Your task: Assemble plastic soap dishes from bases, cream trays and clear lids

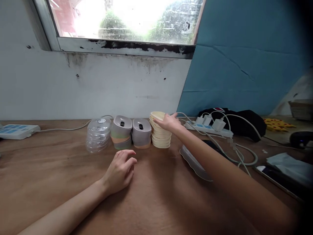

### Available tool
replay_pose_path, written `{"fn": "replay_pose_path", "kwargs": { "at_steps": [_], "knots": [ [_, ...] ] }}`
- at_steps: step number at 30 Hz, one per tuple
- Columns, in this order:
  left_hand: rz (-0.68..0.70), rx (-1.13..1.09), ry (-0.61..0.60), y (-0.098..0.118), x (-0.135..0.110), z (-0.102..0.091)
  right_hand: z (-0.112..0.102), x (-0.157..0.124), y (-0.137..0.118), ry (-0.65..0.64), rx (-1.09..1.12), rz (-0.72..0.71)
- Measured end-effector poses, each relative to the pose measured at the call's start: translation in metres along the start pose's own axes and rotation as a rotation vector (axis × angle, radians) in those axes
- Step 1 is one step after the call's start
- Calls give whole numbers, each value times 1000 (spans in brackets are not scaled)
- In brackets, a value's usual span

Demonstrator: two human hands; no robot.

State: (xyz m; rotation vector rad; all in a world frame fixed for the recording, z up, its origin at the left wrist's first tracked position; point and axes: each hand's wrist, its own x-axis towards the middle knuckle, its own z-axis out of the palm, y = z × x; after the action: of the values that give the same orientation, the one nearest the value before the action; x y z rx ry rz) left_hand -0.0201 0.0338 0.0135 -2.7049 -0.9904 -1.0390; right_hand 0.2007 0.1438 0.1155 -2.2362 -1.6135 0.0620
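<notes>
My left hand [120,170] rests on the wooden table, fingers loosely curled and apart, with nothing in it. Up at the top of a tall stack of cream-coloured shallow trays [161,139], my right hand [168,122] touches the top tray, fingers stretched out and thumb raised. Left of that stack stand two piles of lidded boxes: a grey one [141,134] and one with green and orange layers [121,132]. A leaning stack of clear plastic covers [98,135] is farthest left. My right forearm partly hides a grey, clear-edged tray or lid [194,163].
White power strips lie at left [19,131] and right [226,132], with chargers and looping cables [244,161]. A black bag [246,122] sits behind the right strip. A phone [276,179] and a pale tissue or wrapper [290,166] lie at right. The wall [117,88] bounds the table's back.
</notes>
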Motion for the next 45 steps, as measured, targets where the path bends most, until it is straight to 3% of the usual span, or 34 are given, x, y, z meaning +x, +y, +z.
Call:
{"fn": "replay_pose_path", "kwargs": {
  "at_steps": [9,16,30,34,37,41,45],
  "knots": [
    [13,-18,-30,0,-2,3,10,-26,4,46,-70,-148],
    [-16,-1,-51,0,-1,3,18,-21,12,143,26,-161],
    [-19,1,-67,-1,-1,4,33,-21,16,213,142,-195],
    [-21,0,-64,-1,-1,3,22,-16,24,250,155,-202],
    [-22,-5,-60,-1,-2,3,4,-6,46,268,121,-185],
    [-11,-11,-68,-2,-1,4,-7,7,89,137,4,-148],
    [-5,2,-70,-2,-1,5,11,14,117,-127,-123,-199]
  ]
}}
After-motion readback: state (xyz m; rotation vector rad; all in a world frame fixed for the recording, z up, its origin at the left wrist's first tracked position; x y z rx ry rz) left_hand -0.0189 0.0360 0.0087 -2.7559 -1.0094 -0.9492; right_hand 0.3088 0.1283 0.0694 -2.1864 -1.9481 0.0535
